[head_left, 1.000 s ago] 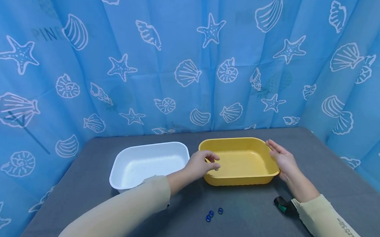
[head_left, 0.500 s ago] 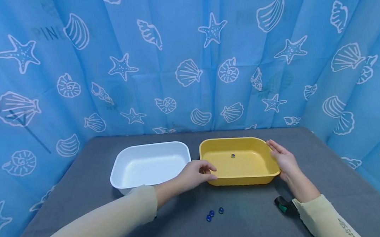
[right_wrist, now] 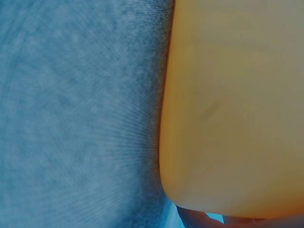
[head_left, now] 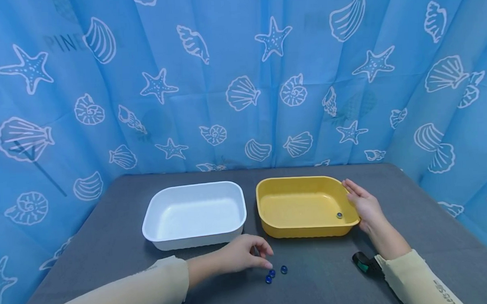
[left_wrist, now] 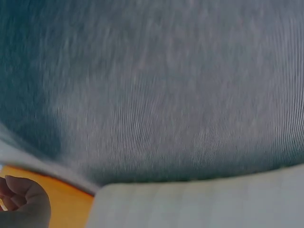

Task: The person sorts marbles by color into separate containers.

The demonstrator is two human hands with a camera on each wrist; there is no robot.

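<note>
My left hand (head_left: 245, 254), fingers loosely bent with nothing between them, hovers low over the table, thumb tip right by three small blue marbles (head_left: 284, 269). Two of these lie close together and one sits slightly apart. Inside the yellow tub (head_left: 312, 232), another marble (head_left: 339, 215) lies near the front right corner. My right hand (head_left: 366, 205) rests against the tub's right end with its fingers stretched along the outside of the rim. The right wrist view is largely filled by the yellow tub's wall (right_wrist: 237, 118), with part of the hand at the bottom edge.
To the left of the yellow tub stands a white tub (head_left: 194, 241), a narrow gap between them. Both sit on a grey cloth-covered table (head_left: 314, 276). A blue curtain (head_left: 212, 90) with shell prints hangs behind. A black strap (head_left: 364, 262) is at my right wrist.
A marble has appeared in the yellow tub and rolled toward its front right corner. My left hand has withdrawn from the tub, down to the marbles on the table. My right hand stays put.
</note>
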